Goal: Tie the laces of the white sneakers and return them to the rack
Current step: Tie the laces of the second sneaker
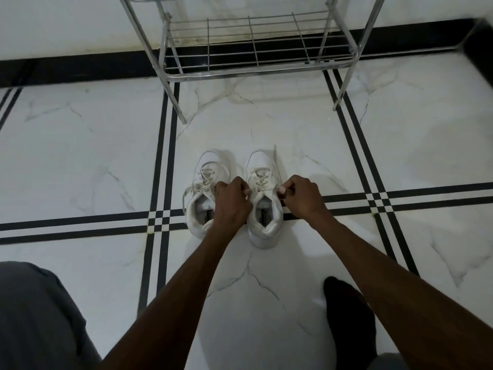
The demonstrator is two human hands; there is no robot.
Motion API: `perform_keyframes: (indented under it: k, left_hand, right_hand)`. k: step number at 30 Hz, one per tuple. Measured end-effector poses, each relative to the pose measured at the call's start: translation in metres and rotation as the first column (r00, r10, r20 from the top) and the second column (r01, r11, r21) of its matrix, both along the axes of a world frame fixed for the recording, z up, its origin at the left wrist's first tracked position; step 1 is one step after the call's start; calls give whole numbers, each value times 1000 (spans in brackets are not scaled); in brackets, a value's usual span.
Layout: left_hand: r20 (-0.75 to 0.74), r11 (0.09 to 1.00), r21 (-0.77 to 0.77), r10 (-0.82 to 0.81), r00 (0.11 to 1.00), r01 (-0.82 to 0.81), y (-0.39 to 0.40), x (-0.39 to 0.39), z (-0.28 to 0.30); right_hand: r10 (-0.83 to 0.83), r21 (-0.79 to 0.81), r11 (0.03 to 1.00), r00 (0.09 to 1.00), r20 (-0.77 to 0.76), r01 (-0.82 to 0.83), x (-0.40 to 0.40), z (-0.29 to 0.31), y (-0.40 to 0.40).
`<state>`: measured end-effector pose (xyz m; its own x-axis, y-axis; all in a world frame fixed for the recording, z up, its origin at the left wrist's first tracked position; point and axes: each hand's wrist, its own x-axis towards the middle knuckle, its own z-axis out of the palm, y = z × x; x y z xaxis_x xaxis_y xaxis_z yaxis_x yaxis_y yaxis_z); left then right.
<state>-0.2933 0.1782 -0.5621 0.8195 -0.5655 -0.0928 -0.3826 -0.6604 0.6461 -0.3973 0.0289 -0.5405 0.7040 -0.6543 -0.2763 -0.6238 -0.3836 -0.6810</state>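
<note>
Between both grips: right-hand white leather sneaker (264,209) on marble floor (80,156) | left hand (232,201), right hand (302,194) each pinched closed on 1 soft, limp lace end | hold near tips; light shoe may slide

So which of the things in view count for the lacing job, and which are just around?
Job: right sneaker, laces pinched by left hand and right hand; left sneaker, laces loose; metal rack.
Just around: black sock, grey trouser leg.
</note>
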Motion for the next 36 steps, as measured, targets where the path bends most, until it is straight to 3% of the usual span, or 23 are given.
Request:
perform_keyframes:
  k: [7, 10, 13, 16, 20, 23, 26, 29, 32, 36]
  left_hand:
    - [-40, 1000, 26, -8, 999, 9, -1, 1, 3]
    - [-22, 997, 53, -58, 998, 59, 5, 2, 4]
    - [12, 971, 183, -156, 988, 151, 7, 6, 6]
    - [3, 963, 214, -170, 985, 166, 8, 14, 19]
    - [-306, 981, -195, -85, 948, 25, 9, 27, 48]
    - [-444, 932, -343, -50, 895, -119, 5, 29, 56]
    - [-524, 881, -435, -81, 848, -184, -2, 25, 55]
    - [-484, 851, -501, -124, 866, -158, -9, 18, 53]
    - [-391, 875, -474, -112, 913, -96, -15, 19, 47]
    - [-354, 908, -417, -125, 927, -36, -20, 22, 40]
  right_hand:
    - [-71, 60, 996, 997, 4, 71, 1, -4, 0]
    - [23, 103, 995, 998, -58, -17, 3, 2, -8]
    - [171, 157, 977, 973, -152, -147, 4, 9, -22]
    - [142, 282, 952, 988, -64, -119, 5, 17, -31]
    - [-107, 610, 792, 977, 182, -27, 15, 29, -36]
    - [-191, 732, 679, 950, 248, -55, 24, 38, -33]
    - [-238, 733, 679, 932, 274, -42, 32, 43, -26]
    - [-143, 583, 810, 945, 294, -60, 34, 39, -20]
    - [-24, 471, 874, 958, 286, -119, 34, 31, -17]
    - [21, 467, 870, 959, 281, -156, 34, 25, -17]
